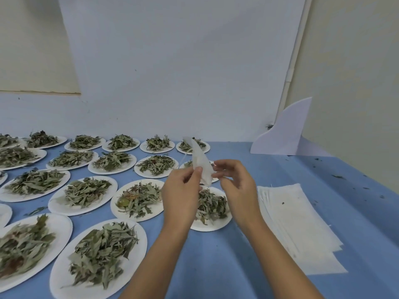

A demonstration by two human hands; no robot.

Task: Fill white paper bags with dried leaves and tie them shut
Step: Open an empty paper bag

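Note:
A thin white paper bag [199, 160] stands almost upright in the air between my hands, above a white plate of dried leaves [212, 207]. My left hand [180, 188] pinches the bag's lower left edge with thumb and fingertips. My right hand [235, 180] pinches its lower right edge, the other fingers loosely curled. A fine string trails off the bag's left side. The bag looks flat, and I cannot tell what is inside it.
Several white plates [98, 258] heaped with dried grey-green leaves cover the blue table [216, 266] to the left and back. A stack of flat white bags [300, 225] lies at the right. A white curved board [285, 132] leans at the back right corner.

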